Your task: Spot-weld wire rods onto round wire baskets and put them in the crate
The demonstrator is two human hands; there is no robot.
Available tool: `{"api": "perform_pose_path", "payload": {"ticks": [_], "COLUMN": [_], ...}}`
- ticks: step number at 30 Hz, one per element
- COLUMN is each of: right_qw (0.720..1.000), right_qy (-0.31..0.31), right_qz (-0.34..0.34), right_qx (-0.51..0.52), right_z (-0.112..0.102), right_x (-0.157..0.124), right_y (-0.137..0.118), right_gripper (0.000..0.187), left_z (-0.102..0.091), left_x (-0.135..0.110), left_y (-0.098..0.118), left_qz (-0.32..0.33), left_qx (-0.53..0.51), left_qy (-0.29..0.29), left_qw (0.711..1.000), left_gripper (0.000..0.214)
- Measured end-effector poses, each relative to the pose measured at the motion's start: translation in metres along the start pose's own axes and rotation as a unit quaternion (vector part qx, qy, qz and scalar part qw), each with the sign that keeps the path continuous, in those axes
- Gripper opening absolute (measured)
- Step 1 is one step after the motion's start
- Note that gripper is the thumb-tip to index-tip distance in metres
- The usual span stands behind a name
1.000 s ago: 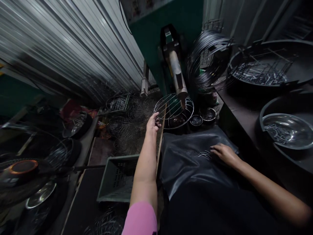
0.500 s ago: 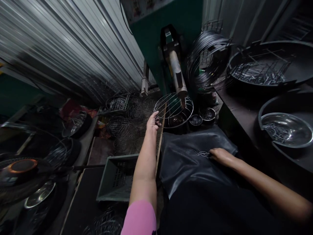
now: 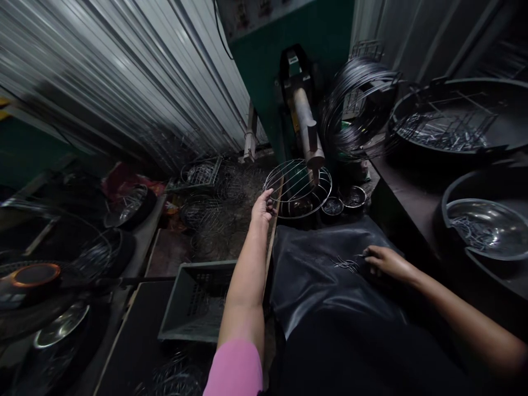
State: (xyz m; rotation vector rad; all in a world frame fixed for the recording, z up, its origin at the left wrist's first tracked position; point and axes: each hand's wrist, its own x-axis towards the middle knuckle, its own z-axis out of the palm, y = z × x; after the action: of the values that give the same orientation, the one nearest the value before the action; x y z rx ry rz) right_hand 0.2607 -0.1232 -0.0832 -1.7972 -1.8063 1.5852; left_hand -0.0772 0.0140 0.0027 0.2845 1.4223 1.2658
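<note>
My left hand point(image 3: 264, 205) grips the near left rim of a round wire rack point(image 3: 289, 190), a metal ring crossed by parallel wires. It holds the rack out beneath the tip of a machine's metal arm point(image 3: 308, 129); whether they touch I cannot tell. A small heap of short wire pieces point(image 3: 346, 264) lies on the black apron point(image 3: 317, 242) over my lap. Just right of the heap, my right hand point(image 3: 385, 263) is closed in a pinch, and the end of a short wire piece seems to show at its fingertips.
A wire coil point(image 3: 350, 110) hangs right of the green machine point(image 3: 256, 66). Black pans point(image 3: 454, 82) with metal pieces and a steel bowl point(image 3: 507, 220) stand on the right. Small dishes point(image 3: 332, 206) sit below the rack. A green crate point(image 3: 177, 324) and wire racks lie left.
My right hand has drawn a little right, away from the wire heap, with its fingers pinched. My left hand and the rack keep their place under the machine arm; the whole view shifts slightly.
</note>
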Motion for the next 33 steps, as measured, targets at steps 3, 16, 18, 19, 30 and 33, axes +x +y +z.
{"api": "perform_pose_path", "payload": {"ticks": [3, 16, 18, 19, 30, 33], "right_qw": [0.995, 0.972, 0.965, 0.963, 0.954, 0.964], "right_qy": [0.057, 0.17, 0.16, 0.153, 0.109, 0.131], "right_qz": [-0.036, -0.114, -0.127, -0.135, -0.178, -0.159], "right_qx": [0.077, 0.115, 0.161, 0.176, 0.213, 0.167], "right_z": [-0.005, 0.0, -0.003, -0.005, -0.019, -0.02], "right_x": [-0.001, 0.021, 0.026, 0.028, 0.032, 0.033], "right_y": [0.007, -0.005, -0.025, -0.036, -0.094, -0.071], "right_gripper": [0.019, 0.026, 0.03, 0.032, 0.041, 0.045], "left_z": [0.003, 0.008, 0.011, 0.013, 0.015, 0.019], "left_x": [-0.002, -0.01, -0.013, -0.014, -0.014, -0.018], "left_y": [0.0, -0.005, -0.006, -0.006, -0.011, -0.01], "left_qz": [0.01, 0.071, 0.084, 0.087, 0.09, 0.083], "left_qx": [-0.01, -0.032, -0.039, -0.042, -0.072, -0.076], "left_qy": [0.019, 0.063, 0.055, 0.051, 0.039, 0.051], "left_qw": [1.0, 0.995, 0.994, 0.994, 0.993, 0.992], "left_gripper": [0.032, 0.025, 0.026, 0.026, 0.035, 0.035]}}
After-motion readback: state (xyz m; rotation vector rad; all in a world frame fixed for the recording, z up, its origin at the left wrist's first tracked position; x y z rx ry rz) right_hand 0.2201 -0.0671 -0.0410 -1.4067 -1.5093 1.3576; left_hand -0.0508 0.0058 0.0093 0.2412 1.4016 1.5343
